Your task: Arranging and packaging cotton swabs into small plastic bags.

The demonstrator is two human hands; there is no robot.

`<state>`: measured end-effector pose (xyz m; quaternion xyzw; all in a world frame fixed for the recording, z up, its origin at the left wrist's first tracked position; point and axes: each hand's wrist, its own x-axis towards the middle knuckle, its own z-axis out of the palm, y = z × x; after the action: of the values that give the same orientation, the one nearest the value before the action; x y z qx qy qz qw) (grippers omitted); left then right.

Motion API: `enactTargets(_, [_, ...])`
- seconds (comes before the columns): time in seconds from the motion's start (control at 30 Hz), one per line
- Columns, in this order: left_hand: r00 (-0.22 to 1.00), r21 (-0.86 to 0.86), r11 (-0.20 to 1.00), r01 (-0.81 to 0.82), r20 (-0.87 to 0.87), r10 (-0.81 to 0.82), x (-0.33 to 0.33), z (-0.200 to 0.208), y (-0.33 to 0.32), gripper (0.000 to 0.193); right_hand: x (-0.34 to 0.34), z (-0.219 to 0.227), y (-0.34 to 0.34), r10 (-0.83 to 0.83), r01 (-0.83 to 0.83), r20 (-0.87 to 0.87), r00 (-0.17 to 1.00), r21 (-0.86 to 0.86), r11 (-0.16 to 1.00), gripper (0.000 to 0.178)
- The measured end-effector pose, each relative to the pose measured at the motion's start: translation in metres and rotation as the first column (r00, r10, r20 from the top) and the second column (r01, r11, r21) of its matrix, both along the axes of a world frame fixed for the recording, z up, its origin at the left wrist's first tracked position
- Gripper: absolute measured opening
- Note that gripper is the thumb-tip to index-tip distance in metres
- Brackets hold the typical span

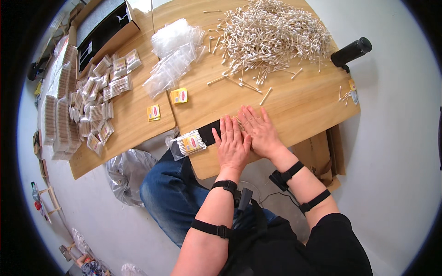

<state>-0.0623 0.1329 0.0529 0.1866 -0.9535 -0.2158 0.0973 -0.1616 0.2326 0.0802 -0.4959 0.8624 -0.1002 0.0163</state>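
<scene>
Swabs (240, 123) show as a small patch between the left hand (232, 147) and the right hand (264, 137), near the edge of the surface (313, 103). Both hands lie flat, side by side, with straight fingers and thumbs meeting; what the palms cover, I cannot tell. Black strip (210, 133) goes leftward from under the left hand, rising slightly to the right. On its left end lies the filled bag (190, 143), so the left hand is nearer to it; the sticks inside point away from the person, across the strip.
</scene>
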Motion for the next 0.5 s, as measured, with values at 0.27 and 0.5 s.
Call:
enactTargets(0.27, [0.996,-0.062,0.998,-0.004,0.094,0.01,0.0012,-0.003,0.0025,0.068,-0.003,0.0006,0.0012,0.063,-0.063,0.022,0.998,0.005,0.998,0.064])
enactTargets(0.5, [0.996,-0.1,0.995,0.002,0.087,0.007,-0.0018,-0.0024,0.0025,0.068,-0.0064,-0.0036,0.0028,0.067,-0.067,-0.006,0.998,-0.008,0.998,0.064])
